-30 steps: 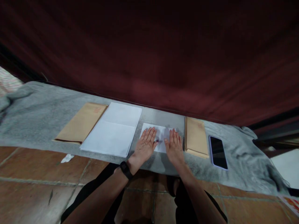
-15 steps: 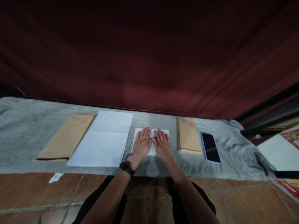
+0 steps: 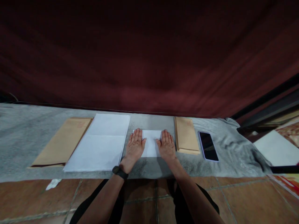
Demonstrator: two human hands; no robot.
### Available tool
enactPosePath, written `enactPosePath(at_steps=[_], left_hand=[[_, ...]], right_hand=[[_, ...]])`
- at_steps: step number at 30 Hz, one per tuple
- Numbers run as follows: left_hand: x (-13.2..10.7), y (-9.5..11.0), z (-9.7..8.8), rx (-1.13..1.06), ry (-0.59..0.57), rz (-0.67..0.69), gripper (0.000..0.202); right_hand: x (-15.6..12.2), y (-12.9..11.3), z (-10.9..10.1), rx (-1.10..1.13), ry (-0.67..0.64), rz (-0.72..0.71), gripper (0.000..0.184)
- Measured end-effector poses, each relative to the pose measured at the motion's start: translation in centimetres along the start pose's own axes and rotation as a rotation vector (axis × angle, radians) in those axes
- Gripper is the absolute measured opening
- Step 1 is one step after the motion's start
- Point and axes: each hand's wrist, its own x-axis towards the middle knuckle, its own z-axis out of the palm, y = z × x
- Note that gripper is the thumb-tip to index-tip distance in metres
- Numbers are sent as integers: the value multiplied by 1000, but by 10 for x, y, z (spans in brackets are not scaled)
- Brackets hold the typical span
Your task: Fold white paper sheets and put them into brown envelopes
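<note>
A small white sheet of paper (image 3: 151, 146), apparently folded, lies flat in front of me on the grey cloth. My left hand (image 3: 135, 145) rests palm down on its left edge, fingers stretched out and thumb pointing inward. On the right edge lies my right hand (image 3: 166, 145), flat in the same way. Neither hand grips anything, and the palms hide both ends of the paper. Just left of my left hand is a stack of large white paper (image 3: 100, 149) with a crease across it. Small brown envelopes (image 3: 187, 135) are stacked to the right of my right hand.
Larger brown envelopes (image 3: 62, 143) lie at the left, beside the white stack. A phone (image 3: 208, 146) in a light purple case lies right of the small envelopes. The grey cloth (image 3: 18, 140) is rumpled at its right end. A dark red curtain (image 3: 144, 62) hangs behind.
My hands have slid apart over the small paper, left hand leftward and right hand rightward, baring its middle. The view has shifted slightly.
</note>
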Motion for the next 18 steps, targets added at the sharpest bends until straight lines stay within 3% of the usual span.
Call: enactPosePath(at_steps=[5, 9, 15, 18], left_hand=[[-4, -8, -3, -18, 14, -8, 62], [-10, -3, -10, -27, 41, -31, 62], [-31, 23, -10, -42, 16, 115, 58], [-36, 25, -8, -28, -8, 141, 58]], right_hand=[[-3, 4, -2, -22, 38, 25, 67], [-8, 0, -8, 1, 75, 32, 68], [-22, -25, -19, 91, -63, -203, 62], [-29, -30, -19, 96, -79, -231, 58]])
